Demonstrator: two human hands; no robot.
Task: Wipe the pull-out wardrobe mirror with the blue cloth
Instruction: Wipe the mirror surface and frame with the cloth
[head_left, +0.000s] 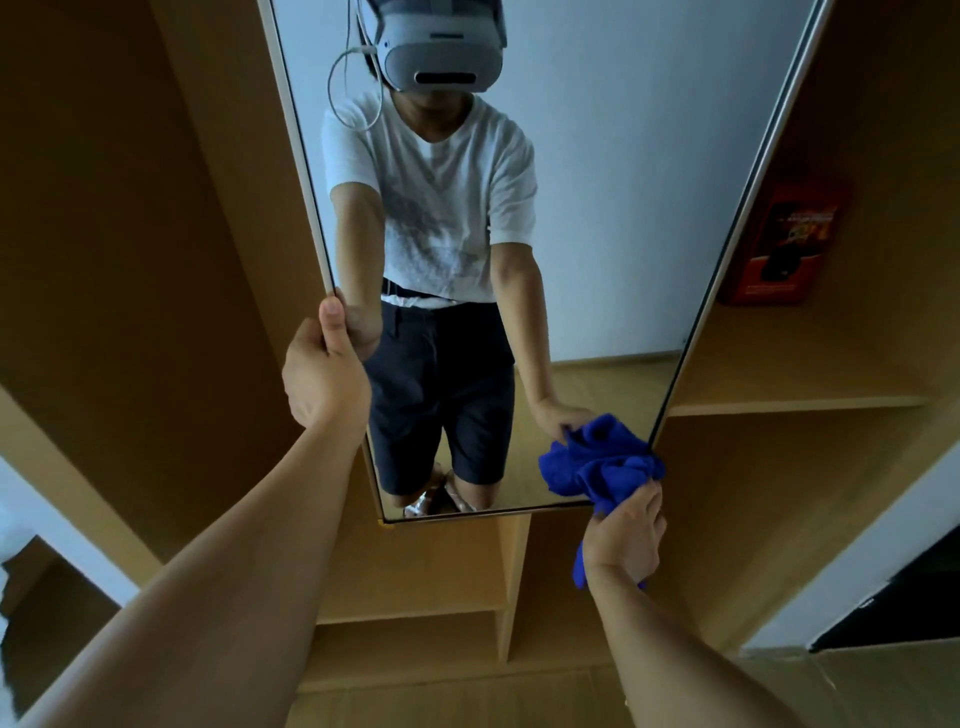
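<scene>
Blue cloth (597, 470), bunched into loose folds, sits against the lower right corner of the mirror (597, 208), just above its bottom edge and touching its right edge. We grip it with our right hand (631, 535), fingers curled round the bundle; a tail of the fabric hangs out below the wrist. Our left hand (324, 374) is closed on the mirror's left edge at about mid-height, thumb up along the pale frame, fingers wrapped behind it where we cannot see them. The glass stands tall and narrow, thin light border all round, and reflects a person in a white t-shirt and dark shorts wearing a grey headset. Around it is the wardrobe (130, 260), tan wooden panels on both sides. A shelf (795, 402) to the right carries a red box (784, 244) leaning against the back. Open wooden compartments lie below the mirror.
</scene>
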